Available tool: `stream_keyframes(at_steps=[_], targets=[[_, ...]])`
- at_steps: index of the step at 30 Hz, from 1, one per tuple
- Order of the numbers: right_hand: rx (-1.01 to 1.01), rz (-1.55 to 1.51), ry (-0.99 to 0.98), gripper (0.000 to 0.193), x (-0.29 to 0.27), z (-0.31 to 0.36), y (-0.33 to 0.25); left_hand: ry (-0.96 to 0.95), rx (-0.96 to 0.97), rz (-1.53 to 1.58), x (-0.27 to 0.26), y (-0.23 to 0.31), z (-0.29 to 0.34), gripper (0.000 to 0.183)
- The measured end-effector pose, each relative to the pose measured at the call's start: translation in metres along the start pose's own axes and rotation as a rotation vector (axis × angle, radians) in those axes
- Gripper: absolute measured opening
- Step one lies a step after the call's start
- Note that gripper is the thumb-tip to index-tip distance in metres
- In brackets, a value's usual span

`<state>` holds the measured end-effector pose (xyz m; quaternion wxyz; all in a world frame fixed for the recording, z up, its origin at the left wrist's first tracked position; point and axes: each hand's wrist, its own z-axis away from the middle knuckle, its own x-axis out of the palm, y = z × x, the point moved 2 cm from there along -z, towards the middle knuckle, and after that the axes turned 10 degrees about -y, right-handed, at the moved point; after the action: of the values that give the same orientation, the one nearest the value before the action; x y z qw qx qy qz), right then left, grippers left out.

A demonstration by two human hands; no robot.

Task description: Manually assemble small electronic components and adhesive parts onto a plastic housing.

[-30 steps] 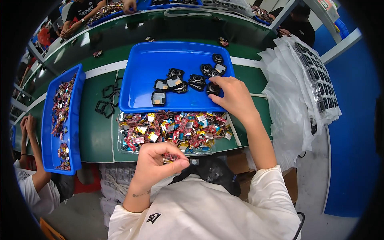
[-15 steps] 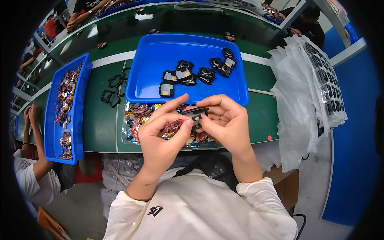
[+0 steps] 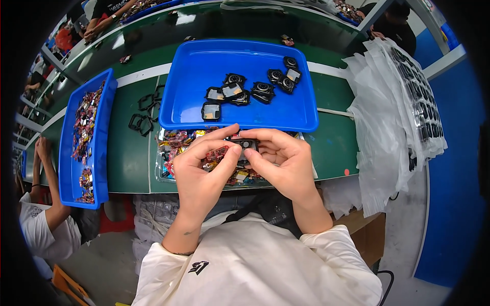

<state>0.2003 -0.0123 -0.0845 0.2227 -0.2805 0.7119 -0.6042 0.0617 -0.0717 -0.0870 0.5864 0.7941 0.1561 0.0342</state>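
Note:
In front of my chest, both hands are closed on one small black watch case (image 3: pixel 248 144). My right hand (image 3: pixel 288 162) pinches it between thumb and bent fingers. My left hand (image 3: pixel 200 166) presses its thumb tip to the case's left side. A small red circuit board (image 3: pixel 217 154) shows between left thumb and fingers, seemingly held there too. Beneath the hands lies a clear tray (image 3: pixel 164 176) heaped with red, yellow and silver electronic parts (image 3: pixel 176 140). Just beyond stands a blue tray (image 3: pixel 189 76) with several black watch cases (image 3: pixel 233 91), some showing pale square faces.
At left a long blue bin (image 3: pixel 101 168) holds more circuit parts. Black frames (image 3: pixel 140 122) lie beside it on the green table (image 3: pixel 122 163). Plastic-wrapped trays of black parts (image 3: pixel 421 102) are stacked at right. A co-worker's arms (image 3: pixel 46 168) rest at far left; a dark conveyor runs behind.
The black case has turned and moved slightly left and up between my fingers. My right hand has drawn closer to the left. The tray contents look the same.

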Motion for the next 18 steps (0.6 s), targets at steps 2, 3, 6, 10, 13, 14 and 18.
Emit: stream_keyframes(at_steps=[2, 3, 6, 10, 13, 14, 18], targets=[[-0.008, 0.0, 0.007, 0.024, -0.0003, 0.0013, 0.0028, -0.003, -0.002, -0.01, 0.0004, 0.0007, -0.0008, 0.008], [-0.017, 0.001, 0.012, 0.023, -0.0006, 0.0015, 0.004, -0.003, -0.003, -0.019, 0.0007, 0.001, -0.0012, 0.008], [-0.058, 0.042, 0.026, 0.023, -0.0005, 0.001, 0.0063, 0.018, -0.037, -0.028, 0.0023, 0.0011, -0.0009, 0.008], [-0.072, 0.078, 0.036, 0.022, 0.0013, 0.0016, 0.0087, 0.036, -0.017, -0.057, 0.0028, -0.0003, -0.001, 0.009], [-0.098, 0.055, 0.074, 0.021, 0.0058, 0.0016, 0.0092, 0.046, -0.009, -0.078, 0.0033, -0.0007, -0.0002, 0.009], [-0.125, 0.051, 0.098, 0.018, 0.0064, 0.0016, 0.0098, 0.048, 0.004, -0.091, 0.0039, -0.0002, 0.0002, 0.009], [-0.119, -0.007, 0.173, 0.013, 0.0058, 0.0017, 0.0081, 0.016, 0.094, -0.143, 0.006, -0.002, 0.0021, 0.009]])
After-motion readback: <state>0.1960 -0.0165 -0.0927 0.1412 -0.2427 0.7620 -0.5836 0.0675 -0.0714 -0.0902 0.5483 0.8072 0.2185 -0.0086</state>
